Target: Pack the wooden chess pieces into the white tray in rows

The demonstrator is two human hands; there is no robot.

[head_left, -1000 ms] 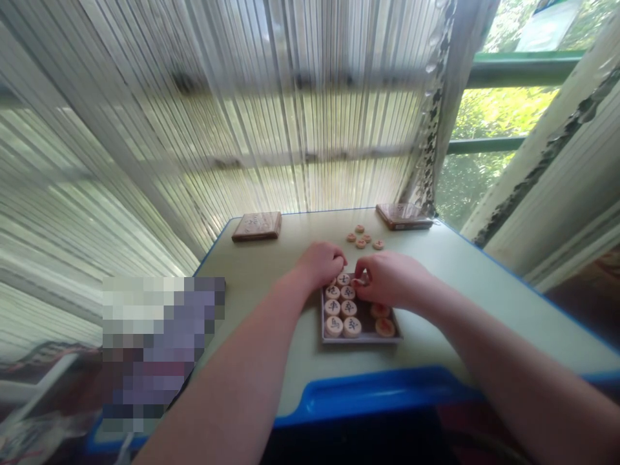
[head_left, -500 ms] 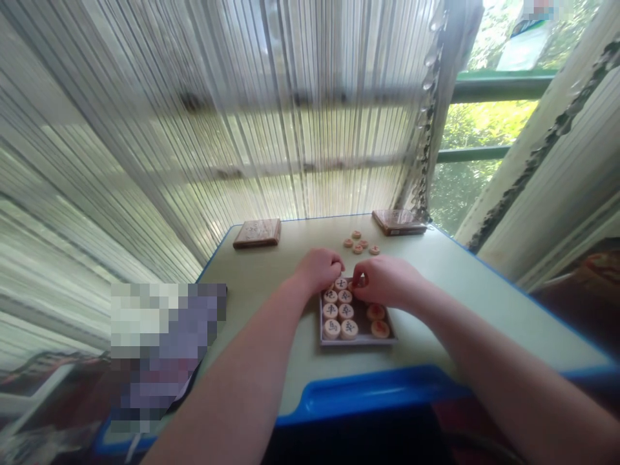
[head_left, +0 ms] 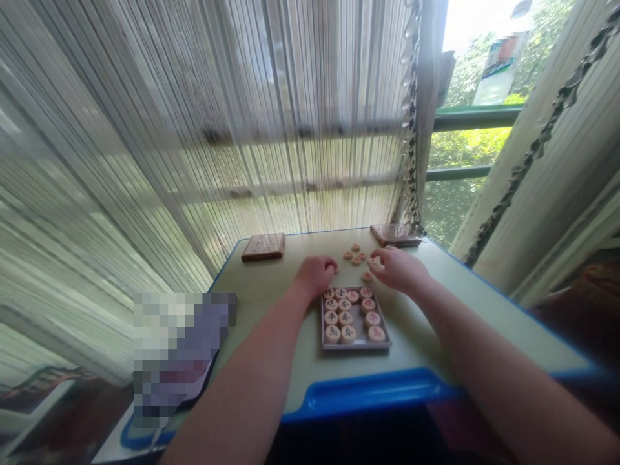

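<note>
A shallow light-coloured box (head_left: 356,347) holds round wooden Chinese chess pieces (head_left: 347,334). Black-marked ones fill its two left columns, while red-marked ones stand along the right side and one at the top of the third column. Just beyond the box's far left corner, my left hand (head_left: 316,274) is closed with curled fingers; what they hold, if anything, is hidden. My right hand (head_left: 400,268) is past the far right corner, thumb and finger closed around a chess piece (head_left: 371,260). Below those fingertips lies another loose piece (head_left: 367,276). Several red-marked pieces (head_left: 356,260) lie together farther back.
Two flat brown wooden boxes lie at the table's back, one on the left (head_left: 263,247) and one on the right (head_left: 394,235). A blurred-out purple item (head_left: 194,355) is at the left edge. The table (head_left: 261,290) has a blue rim; string curtains (head_left: 290,161) hang behind.
My right hand has moved from the box back toward the loose pieces, uncovering red pieces in the box. My left hand has drawn slightly away from the box. The view has tilted up.
</note>
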